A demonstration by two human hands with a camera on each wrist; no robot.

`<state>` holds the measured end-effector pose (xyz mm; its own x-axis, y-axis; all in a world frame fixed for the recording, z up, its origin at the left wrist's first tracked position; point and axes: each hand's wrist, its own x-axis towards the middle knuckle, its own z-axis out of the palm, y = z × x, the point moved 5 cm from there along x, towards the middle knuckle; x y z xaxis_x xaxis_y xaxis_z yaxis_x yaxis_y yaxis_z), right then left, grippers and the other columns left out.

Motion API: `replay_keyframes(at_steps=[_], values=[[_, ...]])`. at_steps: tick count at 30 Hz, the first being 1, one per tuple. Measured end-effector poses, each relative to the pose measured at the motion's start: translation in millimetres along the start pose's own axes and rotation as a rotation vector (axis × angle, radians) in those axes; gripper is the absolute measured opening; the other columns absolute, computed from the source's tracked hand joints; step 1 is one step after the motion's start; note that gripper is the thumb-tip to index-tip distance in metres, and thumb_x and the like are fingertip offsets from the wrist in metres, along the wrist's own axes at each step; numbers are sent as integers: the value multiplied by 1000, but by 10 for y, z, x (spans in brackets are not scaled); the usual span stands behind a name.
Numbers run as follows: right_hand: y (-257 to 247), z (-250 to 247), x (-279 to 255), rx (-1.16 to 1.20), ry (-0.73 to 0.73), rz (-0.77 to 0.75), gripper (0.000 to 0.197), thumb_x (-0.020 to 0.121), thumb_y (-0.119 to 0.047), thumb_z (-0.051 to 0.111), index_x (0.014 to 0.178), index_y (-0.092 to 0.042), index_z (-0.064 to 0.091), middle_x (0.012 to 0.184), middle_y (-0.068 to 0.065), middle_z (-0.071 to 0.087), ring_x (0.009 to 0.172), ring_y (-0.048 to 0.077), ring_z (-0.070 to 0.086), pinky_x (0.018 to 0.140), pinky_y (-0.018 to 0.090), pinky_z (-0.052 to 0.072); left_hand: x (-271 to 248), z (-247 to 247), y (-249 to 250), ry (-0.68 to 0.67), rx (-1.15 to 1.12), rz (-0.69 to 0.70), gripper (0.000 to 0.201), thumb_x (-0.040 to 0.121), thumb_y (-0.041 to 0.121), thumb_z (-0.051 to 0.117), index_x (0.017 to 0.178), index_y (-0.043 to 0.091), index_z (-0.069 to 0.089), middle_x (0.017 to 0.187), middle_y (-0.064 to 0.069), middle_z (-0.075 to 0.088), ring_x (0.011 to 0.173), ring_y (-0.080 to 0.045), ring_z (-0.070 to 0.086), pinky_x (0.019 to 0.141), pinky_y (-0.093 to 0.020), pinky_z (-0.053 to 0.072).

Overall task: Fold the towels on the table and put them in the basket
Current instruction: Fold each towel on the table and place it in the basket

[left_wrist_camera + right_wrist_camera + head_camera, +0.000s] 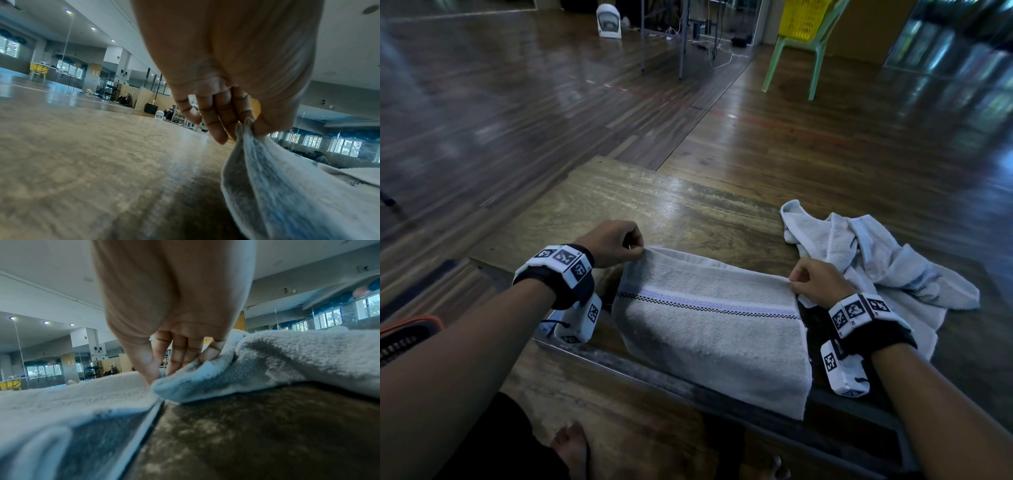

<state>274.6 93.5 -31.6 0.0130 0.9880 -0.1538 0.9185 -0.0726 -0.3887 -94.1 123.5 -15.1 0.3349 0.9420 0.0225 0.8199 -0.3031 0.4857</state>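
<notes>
A grey towel (709,329) with a dark checked stripe lies folded on the wooden table (661,205), its near part hanging over the front edge. My left hand (616,244) pinches its far left corner, and in the left wrist view the left hand (236,120) pinches the towel (287,186) between thumb and fingers. My right hand (816,281) pinches the far right corner; in the right wrist view the right hand (164,366) pinches the towel (78,395). A crumpled second towel (876,260) lies just right of that hand, and this crumpled towel (287,356) fills the right of that view.
A dark basket with an orange rim (404,335) shows at the left edge, below table height. A green chair (801,44) carrying a yellow crate stands far back on the wooden floor. My bare feet (571,448) are under the table's front edge.
</notes>
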Motion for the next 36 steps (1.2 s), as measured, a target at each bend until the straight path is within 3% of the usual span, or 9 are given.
replay_keyframes(at_steps=[6,11,14,19,22,24,27,32,36], values=[[29,87,27,-30,-35,-23,12,85,-19,64,95,-25,60,99,-1,65,97,19,60,89,40,49,32,56,-32,-9,54,12,7,85,14,63,90,10,61,83,2,59,77,-15,55,61,-12,39],[27,113,88,-80,-63,-37,23,85,-25,65,108,-23,64,105,-1,67,101,20,61,93,41,48,93,77,-111,-30,98,-24,6,87,18,62,90,14,59,87,1,61,81,-17,57,71,-29,47],[12,122,120,-120,-87,-23,18,84,-27,66,101,-26,66,100,-5,68,99,19,61,92,41,48,124,88,-154,-37,127,-68,6,88,21,60,90,17,56,88,2,59,82,-18,57,72,-32,47],[-61,105,110,-145,-82,-38,11,83,-22,65,85,-25,54,81,-8,57,88,19,59,83,36,47,139,114,-138,-43,154,-108,7,91,23,56,94,17,54,88,2,57,84,-20,56,73,-32,45],[-86,46,68,-102,-54,-42,12,80,-19,65,83,-20,54,81,-2,60,82,21,59,77,38,50,116,77,-126,-38,114,-112,5,91,21,55,93,18,51,89,-1,57,84,-22,55,72,-33,43],[-105,-28,32,-17,-19,-56,10,80,-13,64,85,-14,55,84,4,61,81,23,59,73,38,49,77,15,-104,-26,76,-83,5,92,18,54,91,18,49,90,-4,59,83,-23,55,70,-33,42],[-150,-169,-80,75,9,-107,11,81,-9,64,91,-8,59,87,6,60,82,21,57,64,25,43,-34,-126,-54,29,2,-47,7,92,12,54,89,16,48,87,-5,58,80,-24,53,67,-29,37],[-203,-442,-357,94,18,-204,15,83,-8,63,95,-18,62,83,2,60,72,10,54,62,18,41,-366,-380,131,101,-67,52,14,91,9,55,85,20,48,86,-3,58,80,-23,55,68,-27,43],[-298,-648,-723,60,31,-273,15,89,-10,58,98,-22,61,84,-7,60,77,0,54,65,15,40,-679,-533,360,182,-63,155,7,90,7,56,92,12,52,87,-1,58,83,-20,57,69,-20,43]])
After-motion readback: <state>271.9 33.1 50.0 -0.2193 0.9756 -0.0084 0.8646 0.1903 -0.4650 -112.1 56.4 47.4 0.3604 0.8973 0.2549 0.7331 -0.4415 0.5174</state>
